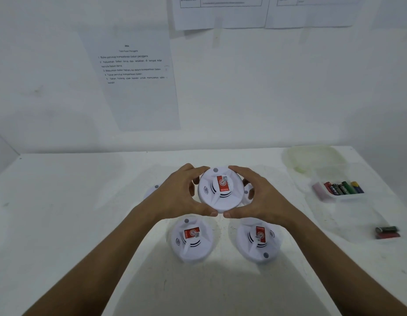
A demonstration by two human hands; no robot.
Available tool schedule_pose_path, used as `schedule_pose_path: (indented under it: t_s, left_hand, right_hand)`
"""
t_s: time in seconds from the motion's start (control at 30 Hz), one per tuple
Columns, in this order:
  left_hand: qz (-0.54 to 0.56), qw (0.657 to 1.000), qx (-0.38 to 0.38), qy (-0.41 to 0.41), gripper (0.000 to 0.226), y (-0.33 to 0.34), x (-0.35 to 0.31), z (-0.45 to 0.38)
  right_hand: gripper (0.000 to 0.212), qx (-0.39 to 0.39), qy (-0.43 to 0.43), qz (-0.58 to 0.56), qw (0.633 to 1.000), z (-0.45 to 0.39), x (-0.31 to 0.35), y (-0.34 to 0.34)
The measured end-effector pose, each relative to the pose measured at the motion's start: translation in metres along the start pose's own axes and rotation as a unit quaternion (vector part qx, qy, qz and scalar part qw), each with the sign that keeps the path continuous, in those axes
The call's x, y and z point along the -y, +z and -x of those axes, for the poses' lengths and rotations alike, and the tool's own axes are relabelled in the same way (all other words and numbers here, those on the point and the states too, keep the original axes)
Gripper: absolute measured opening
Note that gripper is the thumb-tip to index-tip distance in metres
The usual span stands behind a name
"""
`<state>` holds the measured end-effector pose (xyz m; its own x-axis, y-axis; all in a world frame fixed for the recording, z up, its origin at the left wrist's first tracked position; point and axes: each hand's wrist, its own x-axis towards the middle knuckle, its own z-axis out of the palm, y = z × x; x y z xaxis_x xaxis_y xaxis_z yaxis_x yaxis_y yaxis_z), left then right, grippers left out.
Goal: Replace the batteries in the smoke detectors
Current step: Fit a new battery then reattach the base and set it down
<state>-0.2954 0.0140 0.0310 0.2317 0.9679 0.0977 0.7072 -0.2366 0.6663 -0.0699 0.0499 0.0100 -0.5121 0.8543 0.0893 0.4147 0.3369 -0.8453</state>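
Smoke detector number one sits lifted between my two hands above the white table, face up with its red label toward me, and I am wrapped around its rim from both sides: my left hand curls over the left edge with the thumb at the near rim, my right hand mirrors it, and the two thumbs almost meet at the front. Two more detectors lie on the table just below, the near-left detector and the near-right detector, and I glimpse parts of others behind my hands, too hidden to count. Off to the right, a clear tray holds a row of batteries, and two loose batteries lie apart nearer the table's edge; which are fresh and which are spent I cannot tell. My guess is that the step in hand is opening this unit, probably by twisting the body against its base or turning it over to reach the compartment. To do it well I would keep the grip on the rim only, hold one half firm while the other turns, stay low over the table so a slip costs nothing, and keep clear of the detectors beneath.
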Motion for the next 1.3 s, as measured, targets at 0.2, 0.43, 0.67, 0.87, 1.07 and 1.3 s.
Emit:
schedule_pose_path:
  t_s: [0.2,0.43,0.67,0.87,1.07,1.3]
  left_hand:
    - [-0.006,1.000,0.003,-0.014,0.078,0.006,0.008,-0.009]
    - [-0.012,0.998,0.017,-0.052,0.077,0.014,0.025,-0.020]
    - [-0.162,0.982,0.071,-0.072,0.055,0.030,0.031,-0.035]
    - [-0.230,0.961,0.097,-0.118,0.076,0.031,0.043,-0.049]
    - [-0.233,0.955,0.125,-0.132,0.080,0.036,0.055,-0.055]
    - [-0.221,0.956,0.147,-0.122,0.068,0.038,0.056,-0.053]
  right_hand:
    - [0.100,0.001,0.012,0.007,1.000,-0.011,-0.016,0.004]
    - [0.095,0.012,0.036,0.015,0.999,-0.028,-0.032,0.013]
    - [0.091,0.045,0.048,0.087,0.994,-0.037,-0.040,0.022]
    - [0.089,0.044,0.070,0.096,0.992,-0.046,-0.043,0.024]
    - [0.082,0.035,0.092,0.079,0.992,-0.045,-0.049,0.031]
    - [0.074,0.035,0.094,0.064,0.993,-0.040,-0.048,0.034]
